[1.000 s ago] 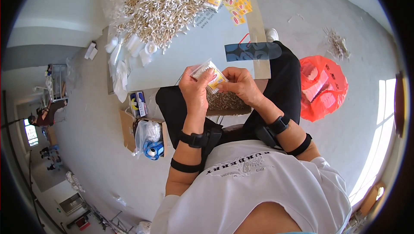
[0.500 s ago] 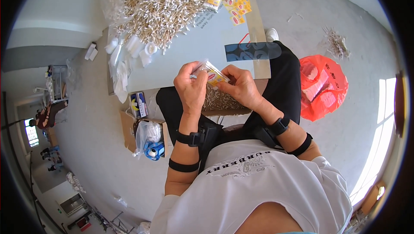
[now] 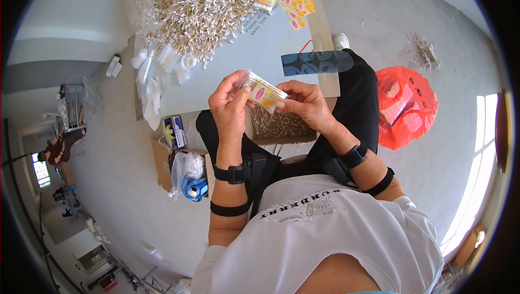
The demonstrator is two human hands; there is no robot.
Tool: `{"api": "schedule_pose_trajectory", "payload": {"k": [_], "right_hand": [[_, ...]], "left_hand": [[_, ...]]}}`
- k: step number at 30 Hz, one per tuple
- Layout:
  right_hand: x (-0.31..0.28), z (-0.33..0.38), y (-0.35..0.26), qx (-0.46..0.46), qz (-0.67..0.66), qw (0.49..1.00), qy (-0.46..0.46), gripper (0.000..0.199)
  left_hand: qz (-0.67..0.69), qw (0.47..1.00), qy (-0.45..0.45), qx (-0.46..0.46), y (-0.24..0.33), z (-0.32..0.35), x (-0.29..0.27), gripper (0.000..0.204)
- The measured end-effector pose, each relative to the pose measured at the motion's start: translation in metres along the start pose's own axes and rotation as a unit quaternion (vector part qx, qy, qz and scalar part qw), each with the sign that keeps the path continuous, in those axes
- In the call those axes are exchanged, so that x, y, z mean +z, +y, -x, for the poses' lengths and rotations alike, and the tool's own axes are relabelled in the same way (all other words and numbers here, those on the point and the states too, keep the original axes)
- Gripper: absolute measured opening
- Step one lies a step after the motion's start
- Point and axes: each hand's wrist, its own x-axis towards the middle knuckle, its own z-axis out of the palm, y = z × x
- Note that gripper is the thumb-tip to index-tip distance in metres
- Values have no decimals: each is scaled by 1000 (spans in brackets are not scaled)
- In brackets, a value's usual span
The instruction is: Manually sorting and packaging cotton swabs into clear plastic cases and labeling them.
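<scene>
Between my two hands, above the table's near edge, is a clear packet of cotton swabs (image 3: 264,94) with a yellow label facing up. My left hand (image 3: 232,103) grips its left end, thumb on top and fingers behind. At the right end, my right hand (image 3: 309,104) pinches the packet's edge between thumb and fingers. Under the packet, on my lap, sits an open cardboard box (image 3: 284,141) holding many loose swabs. A large heap of loose cotton swabs (image 3: 200,15) covers the far left of the table, partly in a clear plastic bag (image 3: 142,1).
Filled swab packets (image 3: 266,0) and yellow label cards (image 3: 297,10) lie at the table's far right. A dark translucent strip (image 3: 309,63) overhangs its right edge. White containers (image 3: 188,61) stand at left. On the floor are a red bag (image 3: 406,107) and a carton (image 3: 161,167).
The packet has turned flatter, so more of its label shows. My left hand has shifted a little to the left; my right hand has moved slightly.
</scene>
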Motion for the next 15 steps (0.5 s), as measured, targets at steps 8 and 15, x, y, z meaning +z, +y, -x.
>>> {"api": "schedule_pose_trajectory", "payload": {"k": [8,15], "right_hand": [[-1,3,-8,-15,-9,999,-50,27],[0,4,-7,-11,0,999,-36,25]], "left_hand": [[45,999,3,5,-6,-1,-4,33],[68,998,3,-5,-13,-1,-5,38]]}}
